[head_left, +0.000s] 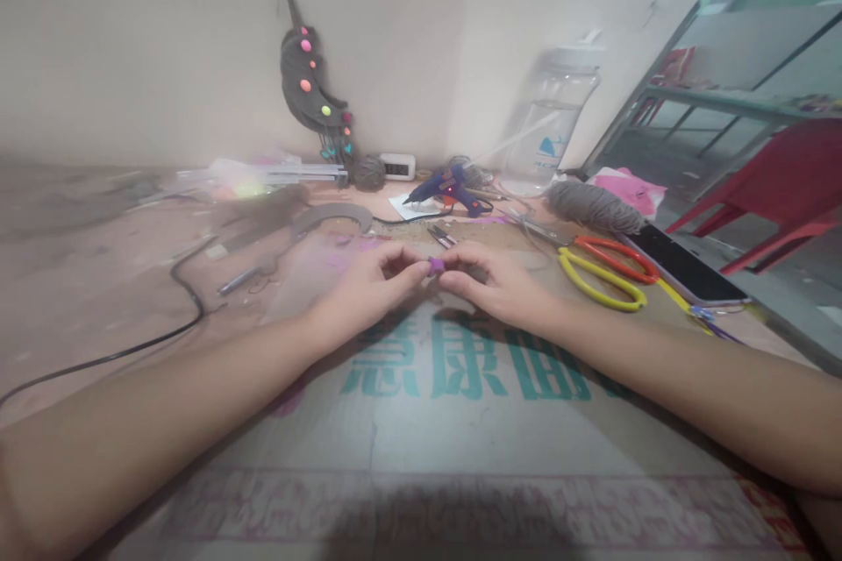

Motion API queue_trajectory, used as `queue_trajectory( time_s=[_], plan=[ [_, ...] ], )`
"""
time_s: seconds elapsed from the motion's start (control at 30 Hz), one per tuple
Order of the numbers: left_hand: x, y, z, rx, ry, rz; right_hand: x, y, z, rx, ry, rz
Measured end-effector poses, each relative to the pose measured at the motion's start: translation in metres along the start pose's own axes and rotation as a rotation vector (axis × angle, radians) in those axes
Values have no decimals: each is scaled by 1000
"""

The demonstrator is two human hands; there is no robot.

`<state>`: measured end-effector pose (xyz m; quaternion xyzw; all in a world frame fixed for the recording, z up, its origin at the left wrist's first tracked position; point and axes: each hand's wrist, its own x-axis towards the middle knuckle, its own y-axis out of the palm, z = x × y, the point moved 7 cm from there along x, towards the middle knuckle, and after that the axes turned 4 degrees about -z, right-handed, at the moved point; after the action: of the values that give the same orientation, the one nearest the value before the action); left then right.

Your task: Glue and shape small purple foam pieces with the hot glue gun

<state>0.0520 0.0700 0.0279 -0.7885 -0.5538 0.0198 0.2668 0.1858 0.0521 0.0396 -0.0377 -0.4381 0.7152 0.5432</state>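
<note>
Between the fingertips of both hands is a small purple piece, perhaps felt or foam; its exact kind is too small to make out. My left hand pinches it from the left with thumb and forefinger. From the other side my right hand grips it the same way. Both hands hover over a cardboard sheet with green printed characters. Just behind the fingers lie small pliers or cutters, partly hidden. A blue glue gun with a lit red light rests farther back on a white paper.
Scissors with red and yellow handles, a phone and grey yarn lie to the right. A water bottle stands behind. A black cable crosses the left side. A yarn-wrapped crescent hangs on the wall.
</note>
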Motion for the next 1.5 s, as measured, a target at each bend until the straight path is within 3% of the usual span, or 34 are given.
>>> queue_trajectory(
  time_s=[0.13, 0.33, 0.53, 0.77, 1.0, 1.5],
  plan=[
    [0, -4, -2, 4, 22, -26, 0, 1, 0, -59, -46, -19],
    [-1, -9, 2, -50, -67, -94, -2, -6, -4, 32, 68, -90],
    [0, -12, 2, -58, -70, -136, -2, -9, -5, -26, 94, -121],
    [-1, -13, 1, -48, -59, -135, 0, 0, -3, -60, 25, -15],
    [-4, -10, -7, 75, 56, -111, -1, -13, -2, -3, 84, -166],
    [-5, -4, -11, 99, 92, -34, -2, -5, 2, -70, -10, -124]
  ],
)
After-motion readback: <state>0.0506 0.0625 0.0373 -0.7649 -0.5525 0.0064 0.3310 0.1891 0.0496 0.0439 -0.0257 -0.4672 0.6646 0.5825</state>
